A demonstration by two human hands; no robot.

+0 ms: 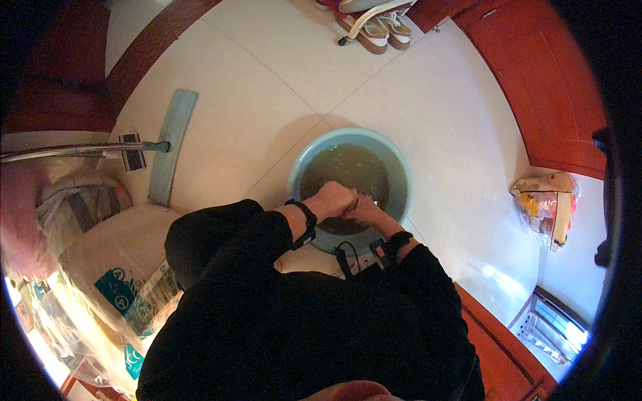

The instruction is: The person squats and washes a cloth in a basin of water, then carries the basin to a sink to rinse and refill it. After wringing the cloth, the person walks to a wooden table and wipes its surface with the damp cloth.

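Note:
A round light-blue basin (407, 193) stands on the floor before me, holding murky brownish water (346, 163). Over the water, my left hand (332, 199) and my right hand (366, 210) meet, their fingers curled in and touching. Whatever may lie between them is hidden, and I cannot tell whether they grip anything. Black straps with small devices circle both wrists, the left one (307, 225) and the right one (388, 249).
A flat mop with a blue-grey head (173, 145) lies to the left. Plastic-wrapped goods (115, 250) crowd the lower left. Sneakers (376, 37) sit at the far side. Red cabinets (546, 80) and a plastic bag of items (546, 205) are on the right.

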